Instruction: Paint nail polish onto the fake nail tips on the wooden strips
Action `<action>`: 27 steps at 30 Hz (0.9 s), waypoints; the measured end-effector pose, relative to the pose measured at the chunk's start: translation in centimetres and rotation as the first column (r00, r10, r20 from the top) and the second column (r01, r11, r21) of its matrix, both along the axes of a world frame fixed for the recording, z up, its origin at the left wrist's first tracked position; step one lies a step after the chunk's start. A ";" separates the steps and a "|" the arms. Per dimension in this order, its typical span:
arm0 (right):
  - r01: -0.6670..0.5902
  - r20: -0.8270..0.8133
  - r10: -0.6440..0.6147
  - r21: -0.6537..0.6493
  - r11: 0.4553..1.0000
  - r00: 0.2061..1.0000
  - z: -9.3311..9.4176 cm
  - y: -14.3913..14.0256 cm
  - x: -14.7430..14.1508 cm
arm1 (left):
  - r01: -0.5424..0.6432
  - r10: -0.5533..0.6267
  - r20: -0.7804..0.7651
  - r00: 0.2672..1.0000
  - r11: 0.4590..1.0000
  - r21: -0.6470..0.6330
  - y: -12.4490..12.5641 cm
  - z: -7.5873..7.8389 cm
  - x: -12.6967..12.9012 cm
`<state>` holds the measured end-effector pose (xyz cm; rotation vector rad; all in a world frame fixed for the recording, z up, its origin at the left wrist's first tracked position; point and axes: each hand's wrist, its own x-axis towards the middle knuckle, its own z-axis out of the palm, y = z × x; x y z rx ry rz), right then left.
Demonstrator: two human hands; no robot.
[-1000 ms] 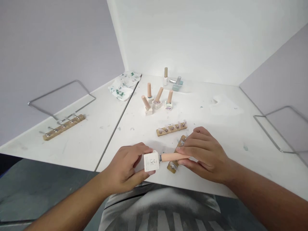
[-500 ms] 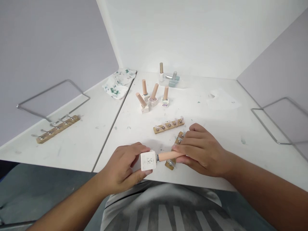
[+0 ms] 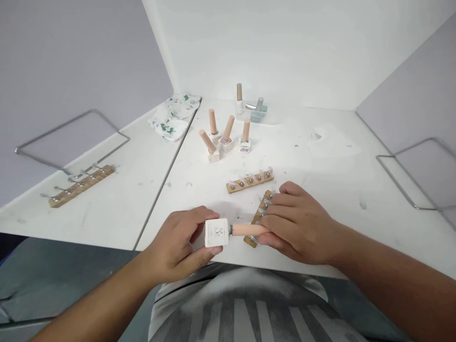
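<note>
Holding a small white square bottle (image 3: 216,232) on its side, the left hand (image 3: 178,247) has its grip clamped around the body, while the right hand (image 3: 299,223) has its grip closed on the long peach cap (image 3: 245,230) that sticks out toward it. The bottle sits between the two hands, just above the near edge of the tabletop (image 3: 320,156), and a dark neck shows in the gap between body and cap.

Directly under the right grip lies a short wooden strip of clear nail tips (image 3: 257,219), partly covered by the fingers; a second strip (image 3: 250,180) lies just beyond it. If the cap comes free while the bottle is horizontal, I judge that liquid could run from the neck onto the strip below, or onto the lap beyond the edge. A sudden release could also make the right hand jerk and knock the strip askew.

Farther from both grips, three similar bottles (image 3: 224,137) stand in a cluster, two of them tilted, and a wide swing could topple them. Beyond those are two more bottles (image 3: 249,102) near the wall, a crumpled cloth (image 3: 171,118) and, well to the left, another strip (image 3: 81,185).
</note>
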<state>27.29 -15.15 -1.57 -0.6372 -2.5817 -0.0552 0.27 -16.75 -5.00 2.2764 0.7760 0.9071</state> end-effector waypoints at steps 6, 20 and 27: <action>-0.004 -0.063 -0.001 -0.083 0.997 0.998 0.5 0.4 0.9 | -0.018 0.019 0.004 1.000 0.999 -0.035 -0.1 -0.1 -0.2; -0.188 -0.143 0.147 -0.342 0.921 0.979 1.0 0.6 1.9 | -0.088 0.091 0.088 0.992 0.995 -0.035 -0.3 0.0 -1.0; -0.103 0.005 0.113 -0.374 0.922 0.994 1.8 -0.1 2.1 | -0.090 0.092 0.098 0.991 0.996 -0.021 -0.2 0.3 -0.8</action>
